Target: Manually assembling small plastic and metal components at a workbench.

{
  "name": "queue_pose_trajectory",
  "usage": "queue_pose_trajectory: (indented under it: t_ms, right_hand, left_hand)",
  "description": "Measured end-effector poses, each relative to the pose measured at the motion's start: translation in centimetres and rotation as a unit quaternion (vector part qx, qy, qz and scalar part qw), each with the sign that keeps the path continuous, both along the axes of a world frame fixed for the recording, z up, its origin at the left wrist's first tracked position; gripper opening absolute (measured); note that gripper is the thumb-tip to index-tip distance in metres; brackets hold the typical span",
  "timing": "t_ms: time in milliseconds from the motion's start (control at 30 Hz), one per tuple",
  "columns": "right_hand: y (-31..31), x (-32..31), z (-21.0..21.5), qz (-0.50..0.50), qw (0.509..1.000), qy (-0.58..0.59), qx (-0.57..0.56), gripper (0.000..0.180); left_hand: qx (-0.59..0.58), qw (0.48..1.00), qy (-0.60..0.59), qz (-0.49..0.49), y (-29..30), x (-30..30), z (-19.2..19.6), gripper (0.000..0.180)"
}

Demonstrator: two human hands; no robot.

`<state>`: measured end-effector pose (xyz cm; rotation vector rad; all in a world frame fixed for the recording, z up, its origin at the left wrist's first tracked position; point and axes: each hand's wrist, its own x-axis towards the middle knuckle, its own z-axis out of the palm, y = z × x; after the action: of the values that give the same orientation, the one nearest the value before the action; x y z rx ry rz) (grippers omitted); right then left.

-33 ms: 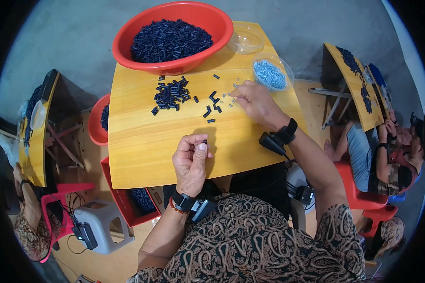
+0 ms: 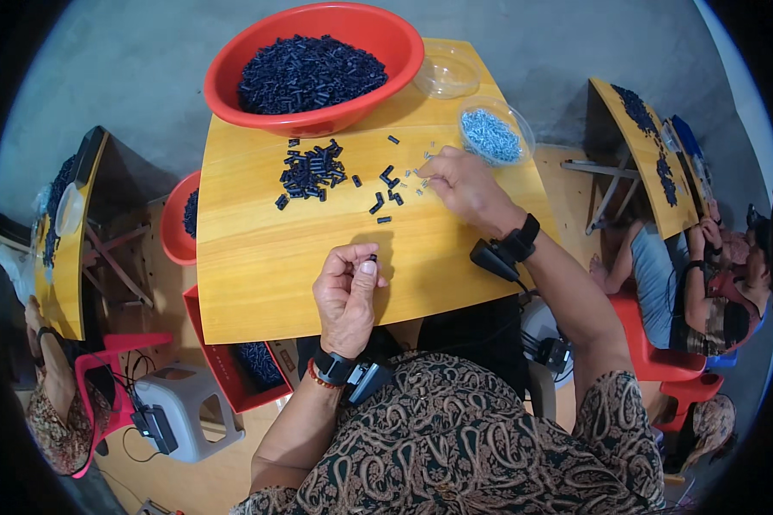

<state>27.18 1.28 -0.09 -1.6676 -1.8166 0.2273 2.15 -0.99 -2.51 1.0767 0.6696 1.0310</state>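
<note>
Near the table's front edge, my left hand (image 2: 348, 296) pinches a small black plastic piece (image 2: 372, 257) upright between thumb and forefinger. Farther right, my right hand (image 2: 465, 189) has its fingertips pressed together at the tabletop, beside a few small silvery screws (image 2: 420, 192); whatever is between the fingertips is hidden. Left of that hand lie several loose black plastic pieces (image 2: 379, 202). A larger pile of the same pieces (image 2: 313, 170) sits in front of a red basin (image 2: 318, 123) heaped with more. A clear tub (image 2: 531, 142) of silvery-blue screws stands just behind my right hand.
An empty clear container (image 2: 447, 75) is at the back of the yellow table (image 2: 258, 292). Red bins (image 2: 180, 232) stand on the floor to the left, near a grey stool (image 2: 180, 386). Other people sit at side tables (image 2: 627, 146), left and right.
</note>
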Motion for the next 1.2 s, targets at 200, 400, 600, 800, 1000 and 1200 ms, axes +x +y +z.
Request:
queue_pose_trajectory:
  t_ms: [200, 400, 600, 800, 1000, 1200]
  right_hand:
    - [0.4, -0.2, 0.7, 0.046, 0.998, -0.049, -0.004, 0.005]
    - [0.4, -0.2, 1.0, 0.017, 0.998, 0.000, -0.056, 0.005]
    - [0.3, 0.1, 0.5, 0.019, 0.999, -0.015, -0.028, 0.005]
    - [-0.6, -0.7, 1.2, -0.024, 0.989, 0.120, -0.082, 0.004]
    - [-0.8, -0.5, 1.0, 0.014, 0.993, 0.111, -0.032, 0.007]
    - [-1.7, -3.0, 2.6, 0.027, 0.921, 0.361, -0.146, 0.009]
  left_hand:
    - [-0.010, 1.000, -0.013, -0.001, 0.0, 0.0, -0.1, 0.018]
    - [-0.007, 1.000, 0.003, -0.008, 0.0, -0.1, 0.0, 0.016]
    - [-0.008, 1.000, 0.005, -0.007, 0.0, -0.1, 0.1, 0.015]
    - [0.004, 1.000, 0.001, -0.003, 0.1, -0.1, 0.0, 0.016]
    - [-0.022, 1.000, 0.003, -0.005, 0.1, -0.1, 0.0, 0.014]
    - [-0.013, 1.000, -0.007, -0.005, 0.2, -0.1, -0.3, 0.016]
